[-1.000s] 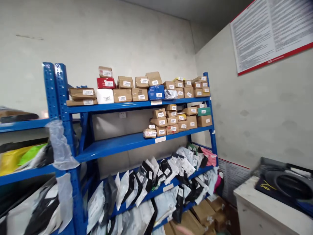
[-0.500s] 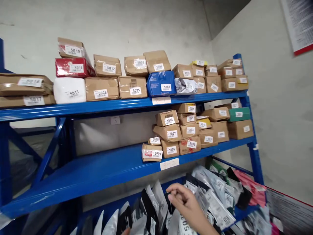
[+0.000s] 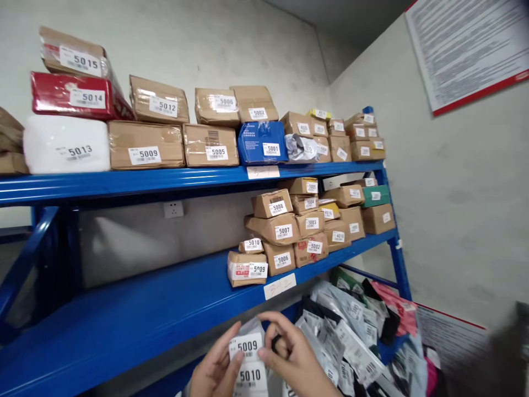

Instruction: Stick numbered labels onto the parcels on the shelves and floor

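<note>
Low in the middle of the view, my left hand [image 3: 215, 370] and my right hand [image 3: 294, 359] hold a strip of white number labels [image 3: 248, 363] between them; the labels read 5009 and 5010. My right thumb and fingers pinch the strip's upper right edge. Just above my hands runs the middle blue shelf [image 3: 136, 309], where a small brown box labelled 5009 [image 3: 247, 268] sits with a smaller parcel marked 5010 [image 3: 251, 245] on top. To the right of my hands lie grey and black mailer bags [image 3: 351, 331] on the lower shelf.
The top blue shelf [image 3: 124, 182] carries numbered cartons, among them a white parcel 5013 [image 3: 66, 144] and a blue box 5001 [image 3: 262, 143]. More stacked cartons [image 3: 314, 220] fill the middle shelf's right half. A printed notice [image 3: 467, 49] hangs on the right wall.
The view has closed in on the rack. My right hand came up from the mailer bags, my left hand rose into view, and both now hold the label strip.
</note>
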`<state>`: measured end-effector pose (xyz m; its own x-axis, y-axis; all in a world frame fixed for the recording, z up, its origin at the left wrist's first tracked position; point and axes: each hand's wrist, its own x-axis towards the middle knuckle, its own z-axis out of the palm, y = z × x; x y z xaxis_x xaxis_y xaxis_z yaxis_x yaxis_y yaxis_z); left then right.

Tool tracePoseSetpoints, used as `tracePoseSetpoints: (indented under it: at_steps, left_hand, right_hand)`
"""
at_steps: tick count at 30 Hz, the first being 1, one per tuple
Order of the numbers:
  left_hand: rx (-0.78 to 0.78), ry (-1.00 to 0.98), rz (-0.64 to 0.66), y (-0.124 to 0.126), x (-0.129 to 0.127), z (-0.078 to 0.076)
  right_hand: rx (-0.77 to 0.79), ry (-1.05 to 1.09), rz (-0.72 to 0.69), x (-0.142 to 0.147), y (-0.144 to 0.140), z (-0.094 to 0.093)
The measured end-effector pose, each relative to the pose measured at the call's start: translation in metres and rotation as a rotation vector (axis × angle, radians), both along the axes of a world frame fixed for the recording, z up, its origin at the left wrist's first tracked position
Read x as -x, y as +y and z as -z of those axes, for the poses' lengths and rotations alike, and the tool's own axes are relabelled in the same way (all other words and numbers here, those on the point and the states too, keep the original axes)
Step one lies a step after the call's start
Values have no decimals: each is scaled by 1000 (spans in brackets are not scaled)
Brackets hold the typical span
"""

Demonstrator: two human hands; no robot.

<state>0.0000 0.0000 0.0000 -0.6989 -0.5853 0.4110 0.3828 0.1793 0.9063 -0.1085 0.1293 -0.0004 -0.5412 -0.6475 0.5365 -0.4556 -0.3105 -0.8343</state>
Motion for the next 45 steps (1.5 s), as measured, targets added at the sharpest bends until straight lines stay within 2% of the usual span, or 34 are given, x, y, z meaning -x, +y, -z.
tracePoseSetpoints:
  at_steps: [4,6,10,13,15,17,19,21,24,27,29,33,35,40,45]
  left_hand:
    - [182,-66,116,-10,9,-20]
    - [354,-98,80,-19,8,-33]
    - [665,-1,-231,-41,4,-69]
    - [714,111,-531,-58,9,-100]
    - [677,170,-618,-70,21,-119]
    - [604,125,-566,-83,41,-138]
    - [563,-24,-478,-94,66,-153]
    - [617,-149,-415,-100,91,-166]
    - [761,-226,-287,-99,118,-180]
    - [1031,-384,-107,-90,131,-188]
    - [1153,-505,-2,-86,136,-192]
    - [1059,-566,204,-94,149,-193]
    - [986,-541,256,-102,155,-191]
    - [899,-490,213,-116,157,-181]
    - [851,-377,260,-117,149,-172]
  right_hand:
    - [2,-5,106,5,8,-15]
    - [34,13,227,11,8,-21]
    - [95,97,528,35,-5,-35]
    - [67,235,741,47,-18,-51]
    - [-6,311,834,46,-26,-62]
    - [-127,369,887,40,-36,-72]
    - [-232,404,937,31,-46,-78]
    - [-283,397,991,23,-57,-80]
    - [-281,348,1050,19,-72,-77]
    - [-229,319,1068,21,-83,-73]
    - [-209,300,1080,23,-89,-70]
    - [-193,275,1098,27,-96,-68]
    - [-178,276,1100,29,-98,-66]
    - [-129,288,1100,33,-100,-61]
    - [-56,318,1088,32,-100,-55]
